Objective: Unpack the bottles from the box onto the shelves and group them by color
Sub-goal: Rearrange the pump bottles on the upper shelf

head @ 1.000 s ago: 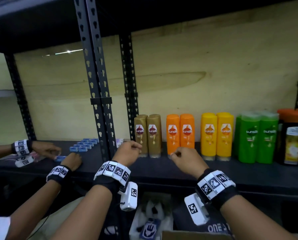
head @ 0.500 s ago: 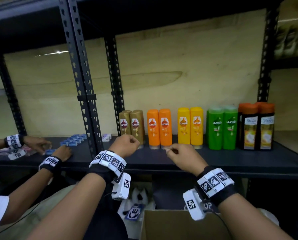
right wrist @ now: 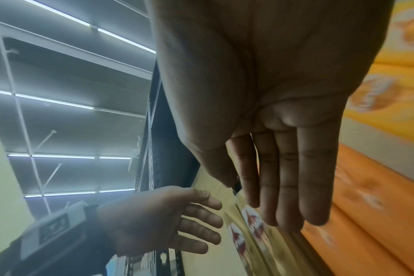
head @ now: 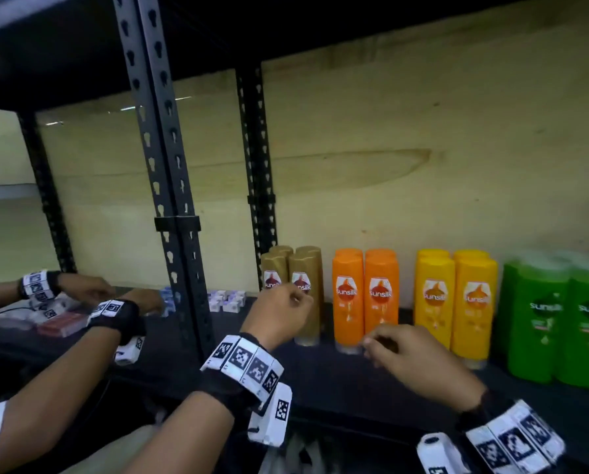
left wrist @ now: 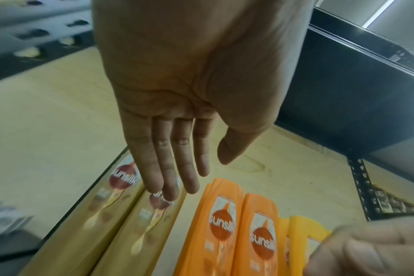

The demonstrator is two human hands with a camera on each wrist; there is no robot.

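Upright, gold bottles [head: 301, 295] stand before the empty left hand [head: 279, 316].

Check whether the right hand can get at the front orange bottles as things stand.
Probably yes. The right hand, open and empty, hovers just in front of the orange bottles at the shelf edge; nothing lies between them, and the left hand is over by the gold bottles.

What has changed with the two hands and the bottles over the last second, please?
Both hands have opened: left hand and right hand were loosely curled before and now show straight fingers, holding nothing. The gold bottles and orange bottles have stayed in their colour groups.
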